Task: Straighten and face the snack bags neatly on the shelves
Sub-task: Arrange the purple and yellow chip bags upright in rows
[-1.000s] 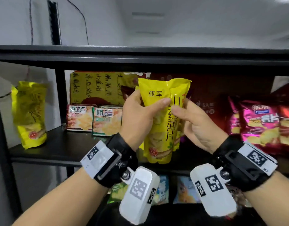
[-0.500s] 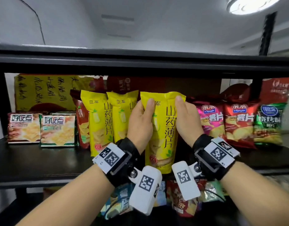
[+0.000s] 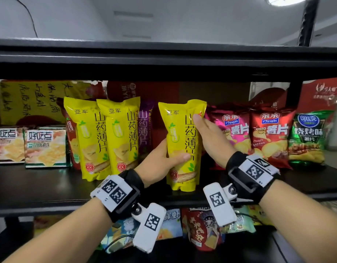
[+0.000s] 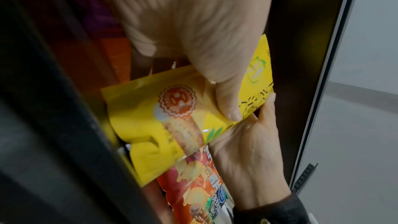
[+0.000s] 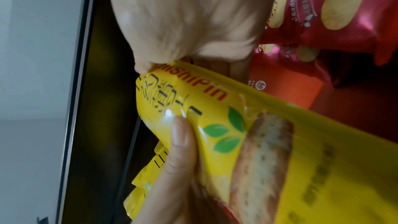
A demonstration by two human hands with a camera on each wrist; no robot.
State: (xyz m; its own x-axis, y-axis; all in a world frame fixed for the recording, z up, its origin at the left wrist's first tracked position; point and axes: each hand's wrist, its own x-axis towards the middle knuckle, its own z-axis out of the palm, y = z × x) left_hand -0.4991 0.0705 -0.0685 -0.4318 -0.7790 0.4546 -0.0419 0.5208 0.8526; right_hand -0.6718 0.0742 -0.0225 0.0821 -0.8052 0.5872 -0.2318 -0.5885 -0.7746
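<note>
A tall yellow snack bag [image 3: 180, 141] stands upright on the black middle shelf [image 3: 50, 188], its front facing me. My left hand [image 3: 160, 160] grips its lower left side, thumb across the front. My right hand [image 3: 207, 137] holds its upper right edge, thumb on the front and fingers behind. The left wrist view shows the bag [image 4: 172, 122] held by both hands, and the right wrist view shows it [image 5: 269, 142] close up. Two matching yellow bags [image 3: 89, 137] [image 3: 122, 135] stand to its left, with a gap between.
A purple bag [image 3: 145, 130] stands behind the gap. Pink [image 3: 230, 130], red [image 3: 270, 133] and green [image 3: 308, 137] chip bags stand to the right, cracker packs [image 3: 46, 147] at the left. The upper shelf board [image 3: 164, 61] hangs close above. More bags [image 3: 202, 228] lie on the shelf below.
The yellow bag has come from the left end of the shelf to the row's middle and now stands on the shelf. My left hand slid down its side; my right stayed high.
</note>
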